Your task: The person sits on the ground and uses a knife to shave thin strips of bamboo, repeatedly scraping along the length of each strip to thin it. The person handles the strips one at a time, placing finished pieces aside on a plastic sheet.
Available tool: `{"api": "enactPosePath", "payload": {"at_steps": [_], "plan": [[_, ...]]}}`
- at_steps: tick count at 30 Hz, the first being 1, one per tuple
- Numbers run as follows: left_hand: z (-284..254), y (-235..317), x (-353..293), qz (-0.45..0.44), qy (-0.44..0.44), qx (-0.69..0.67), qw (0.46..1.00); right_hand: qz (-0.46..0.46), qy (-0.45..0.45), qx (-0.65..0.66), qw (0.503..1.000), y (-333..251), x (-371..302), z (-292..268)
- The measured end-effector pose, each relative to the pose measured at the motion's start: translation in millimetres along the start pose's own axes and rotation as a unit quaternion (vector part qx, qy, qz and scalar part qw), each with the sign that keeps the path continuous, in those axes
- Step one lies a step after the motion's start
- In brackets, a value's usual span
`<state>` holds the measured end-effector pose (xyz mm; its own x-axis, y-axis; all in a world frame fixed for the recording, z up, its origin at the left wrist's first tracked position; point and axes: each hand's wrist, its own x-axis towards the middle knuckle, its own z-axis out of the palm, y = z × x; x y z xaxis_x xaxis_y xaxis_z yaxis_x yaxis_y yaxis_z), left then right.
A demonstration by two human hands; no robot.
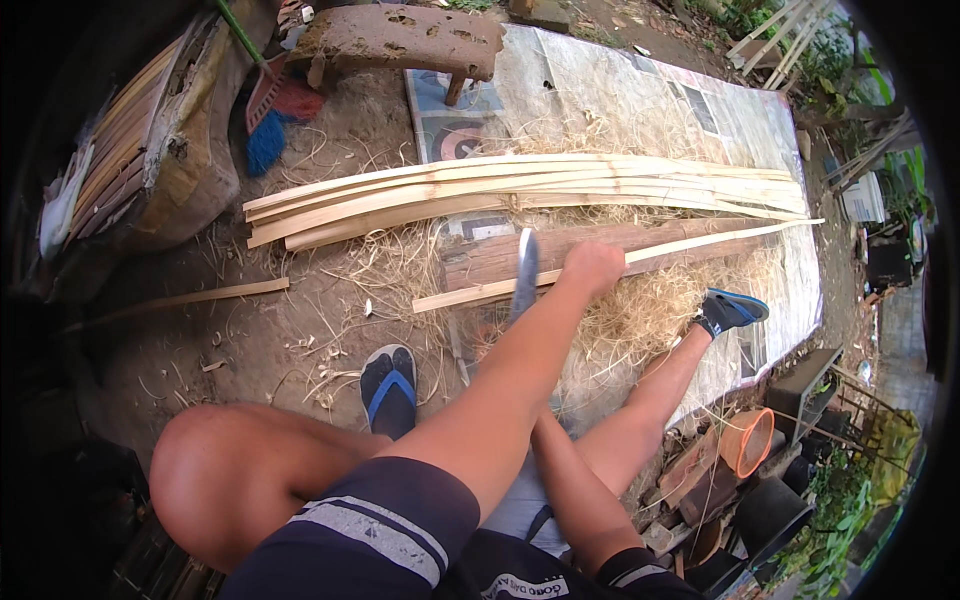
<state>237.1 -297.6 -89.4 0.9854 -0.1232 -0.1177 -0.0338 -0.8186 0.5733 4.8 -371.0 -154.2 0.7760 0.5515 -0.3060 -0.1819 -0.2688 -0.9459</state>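
Note:
My left arm reaches across to the right, and my left hand [597, 264] is closed around a long, thin pale strip of split bamboo or wood [460, 297]. The strip lies slantwise over a brown wooden plank [485, 262], its far end reaching right. A knife blade [524, 272] points up across the strip, left of my left hand. My right forearm [580, 490] passes behind my left forearm, which hides my right hand and the knife's handle. The blade rises in line with that forearm, so my right hand appears closed on the knife.
A bundle of pale strips [520, 188] lies beyond the plank. Curly shavings [640, 310] cover printed sheeting [740, 130] and dirt. A worn wooden bench [400, 40], blue-bristled broom [265, 140] and loose strip [240, 291] are leftward. An orange-rimmed basket [747, 442] stands at right. My sandalled feet flank the work.

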Motion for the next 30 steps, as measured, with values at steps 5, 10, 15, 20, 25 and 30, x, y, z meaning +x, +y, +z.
{"api": "enactPosePath", "payload": {"at_steps": [5, 10, 15, 20, 25, 30], "plan": [[0, 3, -6, -0.003, -0.012, -0.018, 1.0, 0.097, -0.058, -0.11, 0.988, -86, 13, 19], [-5, 6, 4, -0.017, -0.016, -0.003, 1.0, 0.128, -0.169, -0.07, 0.975, -38, 4, 53], [6, -5, 3, -0.022, 0.031, 0.001, 0.999, -0.022, -0.04, -0.321, 0.946, -92, -18, 64], [11, 29, 9, -0.034, 0.051, 0.009, 0.998, 0.124, -0.052, 0.142, 0.981, 36, 4, -38], [-1, 13, 12, -0.066, -0.059, -0.023, 0.996, 0.074, -0.02, -0.098, 0.992, -53, -22, 33], [-19, 6, 11, -0.039, -0.072, -0.028, 0.996, 0.059, -0.007, -0.128, 0.99, -61, -12, 46]]}}
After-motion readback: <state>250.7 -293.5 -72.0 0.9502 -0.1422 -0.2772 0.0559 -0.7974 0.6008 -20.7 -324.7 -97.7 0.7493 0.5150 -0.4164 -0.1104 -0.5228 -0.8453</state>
